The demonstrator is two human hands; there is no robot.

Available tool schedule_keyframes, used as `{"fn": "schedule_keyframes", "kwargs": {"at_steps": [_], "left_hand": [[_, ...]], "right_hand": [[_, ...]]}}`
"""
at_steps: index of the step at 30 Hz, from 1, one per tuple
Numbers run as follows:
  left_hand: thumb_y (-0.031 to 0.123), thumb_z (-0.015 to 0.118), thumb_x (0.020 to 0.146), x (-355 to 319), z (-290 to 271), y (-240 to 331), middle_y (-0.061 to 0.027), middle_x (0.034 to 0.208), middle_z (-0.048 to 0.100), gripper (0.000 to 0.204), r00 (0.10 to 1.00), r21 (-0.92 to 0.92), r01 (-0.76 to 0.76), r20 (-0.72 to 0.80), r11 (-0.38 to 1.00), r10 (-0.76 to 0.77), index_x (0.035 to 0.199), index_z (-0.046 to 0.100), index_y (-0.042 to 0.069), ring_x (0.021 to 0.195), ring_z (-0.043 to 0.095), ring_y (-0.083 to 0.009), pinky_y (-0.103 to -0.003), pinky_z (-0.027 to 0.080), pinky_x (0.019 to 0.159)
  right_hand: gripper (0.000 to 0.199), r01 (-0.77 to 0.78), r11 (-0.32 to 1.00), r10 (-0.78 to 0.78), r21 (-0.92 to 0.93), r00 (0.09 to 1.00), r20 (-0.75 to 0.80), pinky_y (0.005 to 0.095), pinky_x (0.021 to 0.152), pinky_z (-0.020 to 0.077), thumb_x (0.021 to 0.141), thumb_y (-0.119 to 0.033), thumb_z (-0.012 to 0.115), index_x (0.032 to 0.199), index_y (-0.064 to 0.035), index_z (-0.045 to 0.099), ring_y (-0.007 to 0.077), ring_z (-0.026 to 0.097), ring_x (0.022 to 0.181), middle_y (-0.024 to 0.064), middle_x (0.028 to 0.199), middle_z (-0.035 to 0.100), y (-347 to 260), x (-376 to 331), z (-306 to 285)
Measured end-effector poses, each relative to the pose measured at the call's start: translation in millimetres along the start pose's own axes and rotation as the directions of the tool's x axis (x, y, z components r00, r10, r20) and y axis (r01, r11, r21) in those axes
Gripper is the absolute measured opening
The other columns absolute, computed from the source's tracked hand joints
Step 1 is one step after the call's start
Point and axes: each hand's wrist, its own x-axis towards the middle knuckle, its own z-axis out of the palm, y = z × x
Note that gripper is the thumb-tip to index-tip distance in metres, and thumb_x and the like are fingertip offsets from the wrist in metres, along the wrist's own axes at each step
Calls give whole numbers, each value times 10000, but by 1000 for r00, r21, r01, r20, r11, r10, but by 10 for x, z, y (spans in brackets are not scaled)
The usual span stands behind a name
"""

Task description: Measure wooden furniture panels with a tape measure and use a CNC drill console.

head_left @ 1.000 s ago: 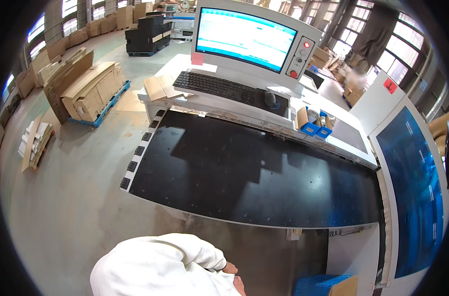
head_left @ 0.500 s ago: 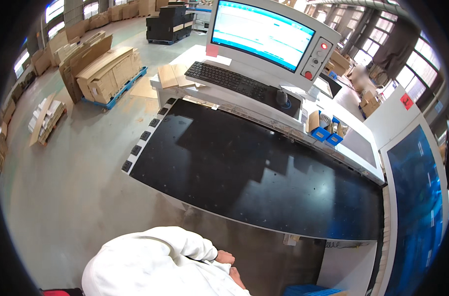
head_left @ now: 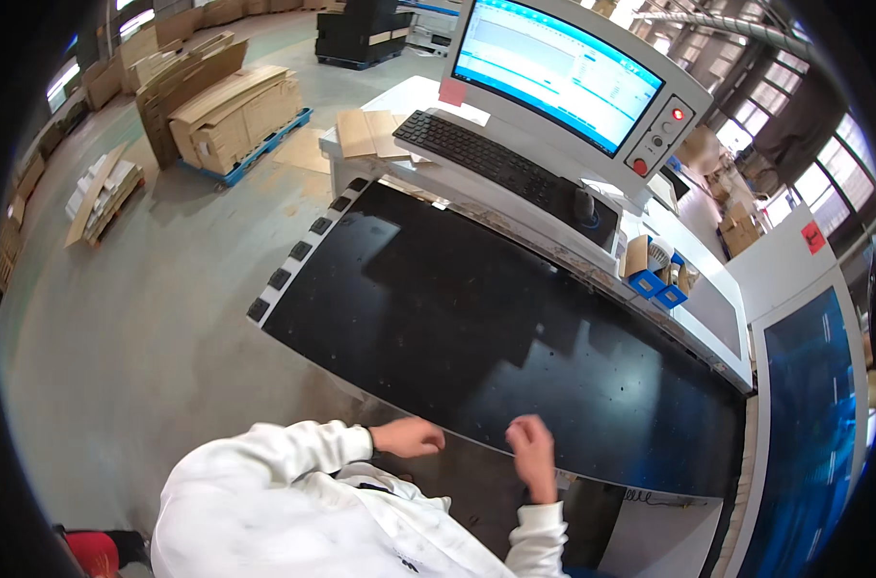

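Note:
My left hand (head_left: 409,437) is just off the near edge of the black machine table (head_left: 409,289), palm side down. Its fingers are curled in, and nothing shows in them. To its right, my right hand (head_left: 532,451) is raised at the same edge and overlaps the tabletop in view. Its fingers are bent together and a little blurred, with no object visible in them. The two hands are apart. Both arms wear white sleeves (head_left: 303,449).
Beyond the table stand a lit monitor (head_left: 558,72), a black keyboard (head_left: 476,154), a mouse (head_left: 584,204) and small blue boxes (head_left: 657,279). A blue-windowed panel (head_left: 809,385) rises at the right. Stacked boards (head_left: 235,120) sit on a blue pallet at the left.
My hands, close together low in front of me before, have risen and separated, the right one moving further right toward the table edge. The view has shifted slightly.

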Motion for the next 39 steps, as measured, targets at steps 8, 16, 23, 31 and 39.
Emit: {"fn": "schedule_keyframes", "kwargs": {"at_steps": [8,16,23,31,39], "left_hand": [[154,835,870,-1172,-1752,-635,-121,1248,702,301,460,199,479,-887,855,-51,1156,766,93,1204,596,-366,-488,490,1079],[252,788,976,-1197,-2256,-1397,-175,1622,483,568,347,210,782,-929,587,-131,1472,570,80,1539,406,-437,-554,340,1304],[196,772,955,-1344,-2314,-1360,-187,1598,522,497,289,137,788,-943,600,-164,1401,606,53,1513,446,-444,-562,373,1276],[188,761,954,-1200,-2342,-1424,-187,1605,518,499,304,148,788,-938,598,-169,1408,602,56,1507,449,-445,-554,375,1277],[159,767,934,-1181,-2296,-1414,-189,1591,526,498,291,144,787,-944,599,-155,1394,604,62,1491,463,-445,-547,379,1271]], "right_hand": [[178,323,901,-397,-290,883,-250,375,830,587,968,-115,787,1105,-20,723,240,747,877,120,958,765,-993,2442,-649],[418,285,752,-607,-595,650,-457,523,1077,534,917,-176,820,1303,-67,704,442,644,1291,224,1388,682,-1110,4847,-495],[458,377,749,-623,-545,680,-385,544,1089,523,849,-128,793,1288,-53,687,475,624,1260,220,1346,651,-1036,5235,-331],[460,312,707,-667,-635,593,-451,561,1043,525,852,-111,760,1290,-23,649,466,617,1210,221,1277,612,-1128,5260,-400],[469,180,721,-618,-669,604,-503,572,1137,507,893,-141,736,1347,-22,736,504,606,1291,284,1455,623,-1051,5340,-375]]}}
